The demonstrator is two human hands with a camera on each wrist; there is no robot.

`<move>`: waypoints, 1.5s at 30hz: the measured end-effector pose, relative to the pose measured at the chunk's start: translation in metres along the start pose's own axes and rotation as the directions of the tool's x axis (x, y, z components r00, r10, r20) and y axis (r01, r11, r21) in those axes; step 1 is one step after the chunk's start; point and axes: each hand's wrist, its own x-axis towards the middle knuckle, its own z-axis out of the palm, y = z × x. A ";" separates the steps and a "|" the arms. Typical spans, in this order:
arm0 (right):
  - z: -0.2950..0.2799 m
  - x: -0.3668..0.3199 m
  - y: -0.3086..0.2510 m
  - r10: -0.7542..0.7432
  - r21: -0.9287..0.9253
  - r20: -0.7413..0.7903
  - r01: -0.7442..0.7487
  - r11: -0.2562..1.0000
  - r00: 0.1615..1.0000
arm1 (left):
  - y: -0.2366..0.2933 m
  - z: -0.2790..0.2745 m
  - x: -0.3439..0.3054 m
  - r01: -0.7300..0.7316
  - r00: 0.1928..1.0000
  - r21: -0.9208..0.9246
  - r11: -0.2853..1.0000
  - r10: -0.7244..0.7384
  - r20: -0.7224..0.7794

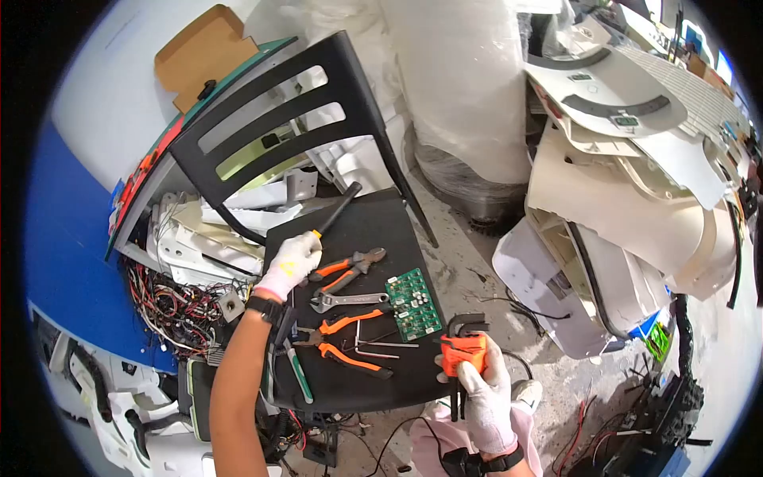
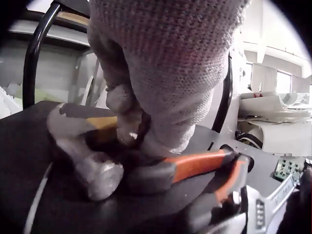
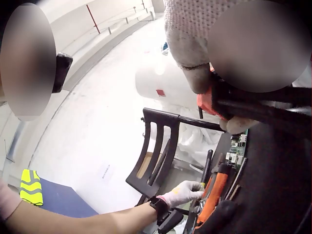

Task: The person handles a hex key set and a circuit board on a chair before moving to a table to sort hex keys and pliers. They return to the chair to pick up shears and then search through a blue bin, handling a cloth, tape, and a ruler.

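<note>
My gloved left hand (image 1: 292,264) grips a claw hammer (image 1: 340,210) near its yellow neck, its dark handle pointing away. In the left wrist view the steel hammer head (image 2: 92,161) shows low over the seat, below the fingers. My gloved right hand (image 1: 486,397) holds an orange hex key holder (image 1: 463,354) with black keys, off the seat's near right corner. Beside the left hand lie orange-and-black diagonal cutters (image 1: 346,270) and an adjustable wrench (image 1: 350,300). Orange-handled pliers (image 1: 346,358), L-shaped hex keys (image 1: 385,345) and a green circuit board (image 1: 413,304) lie further along.
These tools rest on a black chair seat (image 1: 318,226) with a slotted backrest (image 1: 270,127) behind. A green-handled tool (image 1: 300,375) lies at its left edge. Tangled wires (image 1: 171,310) are on the left, white plastic panels (image 1: 612,207) on the right, and a wrapped roll (image 1: 461,87) behind.
</note>
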 end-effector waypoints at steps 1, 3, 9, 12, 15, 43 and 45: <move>0.000 0.000 0.000 0.001 0.005 -0.011 -0.001 1.000 1.000 | 0.021 -0.005 -0.007 0.065 0.993 -0.215 0.974 -0.084 -0.081; 0.000 -0.001 0.001 -0.013 0.009 0.016 0.013 1.000 1.000 | 0.087 -0.025 -0.020 0.215 0.960 -0.691 0.690 -0.279 0.020; -0.004 -0.001 0.008 -0.057 -0.030 0.071 0.059 0.998 0.996 | 0.191 -0.041 -0.069 0.238 0.971 -0.932 0.274 -0.090 0.222; -0.008 -0.001 0.014 -0.118 -0.115 0.091 0.129 0.985 0.989 | 0.212 -0.039 -0.074 0.121 0.978 -0.784 0.608 0.064 0.200; -0.011 -0.001 0.014 -0.199 -0.260 0.116 0.223 0.940 0.973 | 0.222 -0.027 -0.077 -0.081 0.969 -0.646 0.759 0.213 0.128; -0.009 -0.009 -0.002 -0.226 -0.440 0.113 0.253 0.862 0.967 | 0.241 -0.022 -0.077 -0.186 0.978 -0.383 0.905 0.210 0.020; -0.010 -0.008 0.001 -0.199 -0.383 0.092 0.219 0.897 0.976 | 0.237 -0.028 -0.073 0.004 0.998 -0.543 0.840 0.032 0.058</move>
